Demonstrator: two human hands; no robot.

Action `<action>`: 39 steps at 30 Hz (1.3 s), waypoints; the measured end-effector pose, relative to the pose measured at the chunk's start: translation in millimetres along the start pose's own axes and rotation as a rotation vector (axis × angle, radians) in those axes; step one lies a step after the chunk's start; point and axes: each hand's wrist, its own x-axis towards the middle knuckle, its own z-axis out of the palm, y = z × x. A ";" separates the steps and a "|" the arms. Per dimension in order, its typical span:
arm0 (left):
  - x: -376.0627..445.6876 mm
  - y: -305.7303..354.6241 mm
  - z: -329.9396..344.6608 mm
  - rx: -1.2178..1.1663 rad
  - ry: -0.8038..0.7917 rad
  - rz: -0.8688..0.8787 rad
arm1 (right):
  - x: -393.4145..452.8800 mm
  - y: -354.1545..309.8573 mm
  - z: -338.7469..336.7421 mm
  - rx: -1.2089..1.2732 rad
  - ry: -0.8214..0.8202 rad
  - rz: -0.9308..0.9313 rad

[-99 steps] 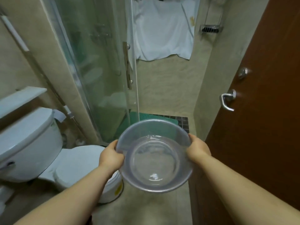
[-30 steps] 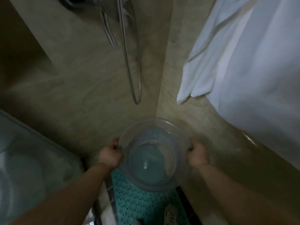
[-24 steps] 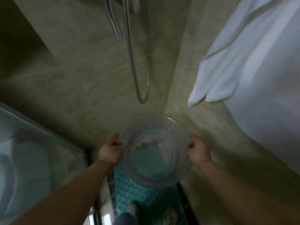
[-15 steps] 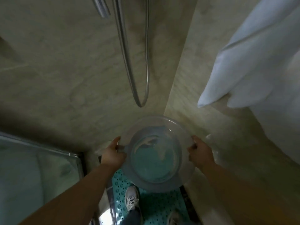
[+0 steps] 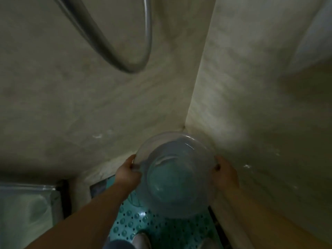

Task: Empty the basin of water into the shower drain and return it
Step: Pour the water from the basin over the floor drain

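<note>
A clear round plastic basin (image 5: 175, 174) with water in it hangs low in the corner of the shower stall, over a teal rubber mat (image 5: 158, 229). My left hand (image 5: 127, 174) grips its left rim and my right hand (image 5: 225, 174) grips its right rim. The basin's far rim sits close to the corner where the two beige walls meet. The water surface shows a bright ripple. No drain is visible; the mat and the basin cover the floor.
A grey metal shower hose (image 5: 124, 56) loops down at upper left. A white towel (image 5: 316, 38) hangs at the upper right edge. The glass shower screen (image 5: 27, 209) stands at lower left. My shoes (image 5: 142, 240) stand on the mat below the basin.
I have stepped from the bathroom into the shower stall with the basin. Over the last second the basin has gone lower and nearer the corner, and the view has tilted down.
</note>
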 end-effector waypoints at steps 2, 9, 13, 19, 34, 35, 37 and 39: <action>30.2 -13.8 19.1 0.011 0.004 0.003 | 23.2 20.9 24.2 0.019 -0.002 0.022; 112.7 -59.5 75.6 0.078 -0.033 0.047 | 89.4 81.8 93.0 0.026 -0.037 0.080; 146.2 -68.8 94.9 0.105 -0.056 0.046 | 118.9 98.8 114.4 -0.011 -0.059 0.148; 178.3 -68.3 109.3 0.196 -0.094 0.036 | 146.3 107.2 129.9 -0.039 -0.065 0.229; 200.1 -63.9 124.9 0.309 -0.138 0.029 | 162.3 117.2 132.2 -0.089 -0.058 0.297; 200.9 -64.0 126.4 0.320 -0.146 0.027 | 162.5 118.0 131.8 -0.105 -0.057 0.294; 202.3 -63.8 128.9 0.349 -0.158 0.031 | 163.3 119.1 131.0 -0.126 -0.061 0.291; 203.3 -62.7 130.0 0.364 -0.167 0.039 | 164.5 119.8 130.6 -0.141 -0.054 0.305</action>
